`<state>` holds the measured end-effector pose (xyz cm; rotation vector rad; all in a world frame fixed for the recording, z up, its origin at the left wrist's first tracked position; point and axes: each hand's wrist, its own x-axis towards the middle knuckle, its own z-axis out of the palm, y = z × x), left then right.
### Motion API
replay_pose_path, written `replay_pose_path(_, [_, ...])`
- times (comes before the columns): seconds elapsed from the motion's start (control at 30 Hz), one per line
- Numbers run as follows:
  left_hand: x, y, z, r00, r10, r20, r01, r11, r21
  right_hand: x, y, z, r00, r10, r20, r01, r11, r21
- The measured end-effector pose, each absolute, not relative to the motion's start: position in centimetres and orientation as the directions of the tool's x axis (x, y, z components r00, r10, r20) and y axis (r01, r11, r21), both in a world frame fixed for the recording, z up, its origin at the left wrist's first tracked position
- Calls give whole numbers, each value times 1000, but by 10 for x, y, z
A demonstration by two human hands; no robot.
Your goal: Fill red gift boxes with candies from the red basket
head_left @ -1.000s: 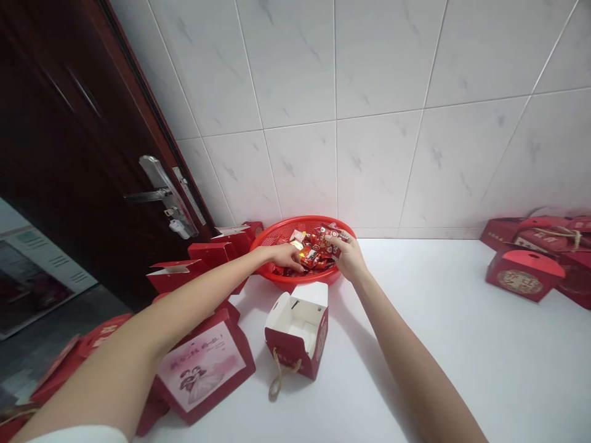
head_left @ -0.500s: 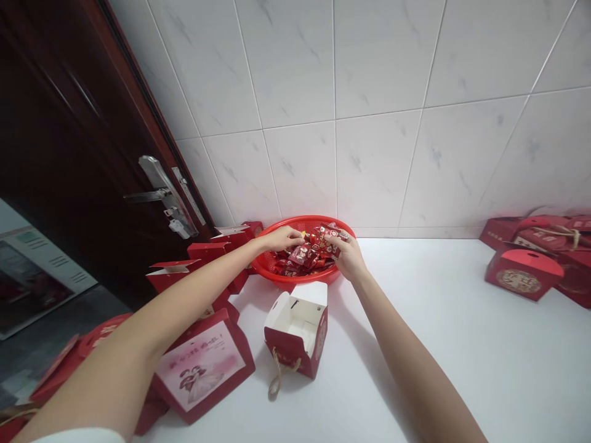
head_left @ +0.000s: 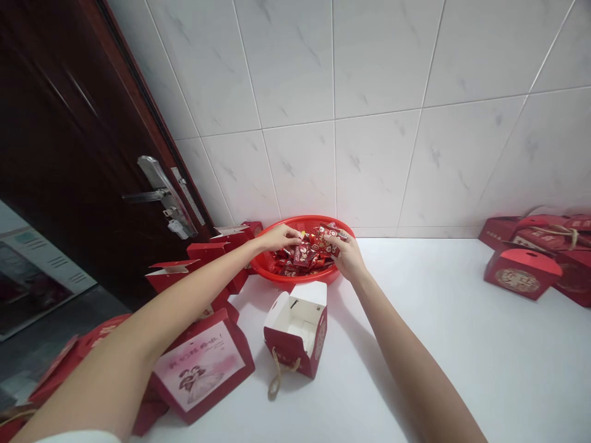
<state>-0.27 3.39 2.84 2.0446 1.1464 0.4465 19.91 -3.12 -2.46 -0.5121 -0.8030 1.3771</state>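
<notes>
A red plastic basket [head_left: 272, 278] full of red-wrapped candies [head_left: 302, 255] stands against the wall. Over its left side, my left hand [head_left: 282, 239] pinches a small red candy packet among the others. My right hand [head_left: 348, 253] reaches over the right rim with its fingers and thumb closed on red patterned candy packets [head_left: 327, 241]; how many it holds is hard to tell. In front of the basket is an open red gift box [head_left: 295, 344] with a white inside and a twine handle hanging off its front. Its inner bottom looks white.
Several red boxes stand along the left, among them one with a pink couple picture [head_left: 203, 372]. More red boxes [head_left: 524, 271] are grouped at the right on the white table [head_left: 443, 320]. A dark door [head_left: 83, 123] with a metal handle is at left; a tiled wall rises behind.
Both hands stay over the basket. The left fingers have shifted slightly, and the candy packet under them has turned a little. The box has not moved.
</notes>
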Motion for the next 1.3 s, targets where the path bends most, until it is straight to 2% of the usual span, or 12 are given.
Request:
replay_pose_path(0.53, [-12,39,22,414,909,-48,643,-255,722,214,-24,-32,-149,975,163,-732,2,-681])
replay_pose_path(0.97, [-16,8,53,468,882,-63,669,-307,677,213,-25,-30,-141,982,126,-728,-17,-686])
replay_pose_path(1.13, [-19,-2,58,460,888,-3,658,-339,673,213,-28,-28,-164,972,168,-681,12,-732])
replay_pose_path(1.3, [-16,-18,65,474,870,135,565,-418,712,208,-38,-19,-199,967,160,-640,-5,-768])
